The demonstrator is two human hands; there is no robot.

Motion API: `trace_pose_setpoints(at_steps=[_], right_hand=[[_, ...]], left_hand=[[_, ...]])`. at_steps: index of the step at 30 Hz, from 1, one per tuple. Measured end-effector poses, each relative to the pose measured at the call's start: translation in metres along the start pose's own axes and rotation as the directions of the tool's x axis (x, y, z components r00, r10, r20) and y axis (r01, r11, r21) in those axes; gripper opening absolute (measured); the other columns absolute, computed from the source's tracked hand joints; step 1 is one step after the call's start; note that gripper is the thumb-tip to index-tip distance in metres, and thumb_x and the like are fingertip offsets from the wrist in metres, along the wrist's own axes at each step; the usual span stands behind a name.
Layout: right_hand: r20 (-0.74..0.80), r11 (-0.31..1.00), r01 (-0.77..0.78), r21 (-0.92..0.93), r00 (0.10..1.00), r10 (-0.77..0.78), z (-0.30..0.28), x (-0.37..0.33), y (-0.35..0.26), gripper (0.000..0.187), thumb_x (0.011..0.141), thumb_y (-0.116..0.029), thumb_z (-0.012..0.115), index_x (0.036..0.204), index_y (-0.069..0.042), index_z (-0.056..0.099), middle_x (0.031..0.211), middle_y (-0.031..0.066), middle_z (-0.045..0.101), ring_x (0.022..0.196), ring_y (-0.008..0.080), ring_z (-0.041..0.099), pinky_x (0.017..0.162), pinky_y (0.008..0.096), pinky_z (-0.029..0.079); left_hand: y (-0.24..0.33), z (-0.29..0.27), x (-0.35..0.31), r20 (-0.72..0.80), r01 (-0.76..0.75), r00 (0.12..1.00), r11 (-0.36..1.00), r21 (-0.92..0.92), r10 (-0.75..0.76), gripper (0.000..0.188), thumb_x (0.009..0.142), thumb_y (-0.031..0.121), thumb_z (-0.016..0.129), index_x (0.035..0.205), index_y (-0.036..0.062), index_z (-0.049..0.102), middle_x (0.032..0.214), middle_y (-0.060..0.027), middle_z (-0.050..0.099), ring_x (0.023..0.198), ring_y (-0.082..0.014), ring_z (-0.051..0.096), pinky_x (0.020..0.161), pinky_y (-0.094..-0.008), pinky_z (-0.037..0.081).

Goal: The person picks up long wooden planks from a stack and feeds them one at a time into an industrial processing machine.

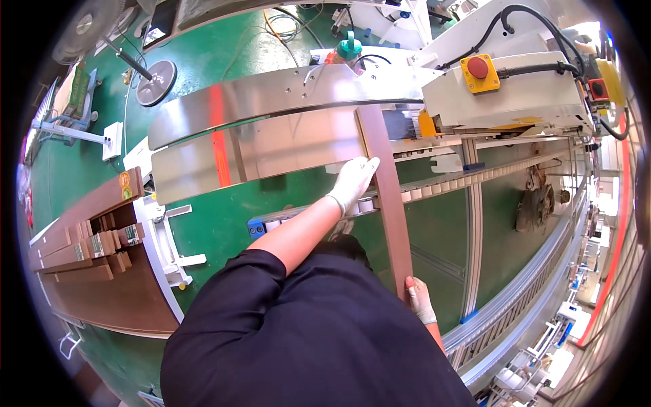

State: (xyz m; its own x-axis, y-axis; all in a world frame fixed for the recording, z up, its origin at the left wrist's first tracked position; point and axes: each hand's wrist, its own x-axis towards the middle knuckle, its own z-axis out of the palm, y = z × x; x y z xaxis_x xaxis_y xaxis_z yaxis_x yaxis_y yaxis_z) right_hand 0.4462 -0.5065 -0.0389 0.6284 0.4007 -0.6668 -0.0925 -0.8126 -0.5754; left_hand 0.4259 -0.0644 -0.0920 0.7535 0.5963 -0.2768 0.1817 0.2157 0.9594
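Brown strip (pixel 388 197) runs lengthwise away from the person; left hand (pixel 353 182) lies flat on it, right hand (pixel 418 298) grips its near end

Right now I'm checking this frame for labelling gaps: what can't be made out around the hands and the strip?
All in the head view:
- Far end of the brown strip: runs under the shiny metal guard.
- Right hand: its grip on the strip's near end is partly hidden by the dark shirt.
- Left hand: glove hides the fingers' contact.
- Stacked brown pieces: bent near the rim.
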Motion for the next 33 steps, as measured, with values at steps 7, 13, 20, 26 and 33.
trace_pose_setpoints(at_steps=[7,13,20,26,33], right_hand=[[-0.068,0.989,0.08,-0.126,0.994,-0.089,0.014,-0.004,-0.046,0.067,0.105,-0.061,0.053,0.091,0.004,0.066,0.079,0.0147,0.065,0.075,0.0246,0.061,0.071,0.0393,0.05],[-0.076,0.991,0.067,-0.12,0.994,-0.076,0.017,-0.013,-0.055,0.066,0.107,-0.059,0.049,0.094,0.003,0.067,0.082,0.0182,0.065,0.074,0.0346,0.063,0.07,0.0415,0.05],[-0.089,0.988,0.061,-0.139,0.993,-0.073,-0.013,-0.004,-0.068,0.066,0.107,-0.059,0.05,0.098,0.004,0.068,0.083,0.0194,0.066,0.076,0.0363,0.065,0.072,0.0422,0.051],[-0.052,0.993,0.078,-0.093,0.995,-0.083,-0.027,0.008,-0.064,0.061,0.107,-0.055,0.054,0.1,0.004,0.069,0.084,0.0188,0.067,0.078,0.0334,0.066,0.073,0.0406,0.052],[-0.018,0.995,0.042,-0.095,0.999,-0.044,-0.042,0.018,-0.048,0.061,0.107,-0.054,0.053,0.105,0.004,0.071,0.088,0.0171,0.069,0.083,0.0307,0.069,0.078,0.0384,0.053]], left_hand=[[0.06,0.001,0.009,0.144,0.481,0.874,0.778,-0.404,-0.465,0.038,0.107,0.037,0.061,0.108,0.0003,0.07,0.103,-0.0089,0.075,0.094,-0.0204,0.074,0.086,-0.0362,0.061],[0.071,0.01,0.011,0.176,0.535,0.832,0.675,-0.508,-0.527,0.031,0.105,0.031,0.063,0.113,0.0017,0.068,0.108,-0.0088,0.074,0.094,-0.021,0.074,0.085,-0.037,0.061],[0.079,0.029,0.019,0.139,0.538,0.808,0.62,-0.57,-0.573,0.028,0.105,0.03,0.065,0.111,0.0033,0.068,0.109,-0.0077,0.073,0.094,-0.0204,0.074,0.083,-0.0372,0.061],[0.068,0.043,0.026,0.092,0.514,0.83,0.689,-0.511,-0.551,0.028,0.104,0.029,0.067,0.112,0.0028,0.069,0.104,-0.0056,0.07,0.093,-0.0175,0.073,0.079,-0.036,0.063],[0.075,0.058,0.036,0.092,0.512,0.826,0.672,-0.535,-0.557,0.028,0.105,0.029,0.066,0.108,0.0015,0.069,0.104,-0.0051,0.07,0.093,-0.0169,0.072,0.079,-0.0356,0.063]])
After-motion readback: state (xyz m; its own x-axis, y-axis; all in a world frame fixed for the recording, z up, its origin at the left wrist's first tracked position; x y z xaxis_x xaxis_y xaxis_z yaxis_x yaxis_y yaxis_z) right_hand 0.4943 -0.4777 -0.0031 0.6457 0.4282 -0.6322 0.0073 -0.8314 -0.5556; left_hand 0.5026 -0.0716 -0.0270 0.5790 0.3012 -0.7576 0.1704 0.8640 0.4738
